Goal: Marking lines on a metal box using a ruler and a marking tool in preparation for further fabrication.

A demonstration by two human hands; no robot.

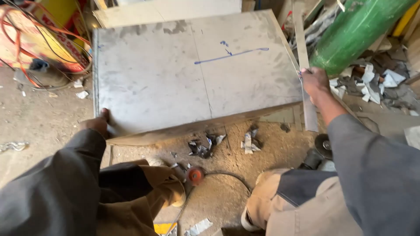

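Note:
A large grey metal sheet (175,74) with a blue pen line and arrow drawn on it lies tilted in front of me. My left hand (98,123) grips its near left corner, thumb on top. At the right edge, my right hand (314,82) holds the sheet where a narrow metal strip (306,78) runs along that side. Both arms wear dark grey sleeves.
A green cylinder (354,32) leans at the top right over a pile of metal scraps (376,85). Orange cables (26,39) coil at the top left. On the sandy floor between my legs lie an angle grinder (317,153), a cord with a red part (195,175) and small offcuts (205,146).

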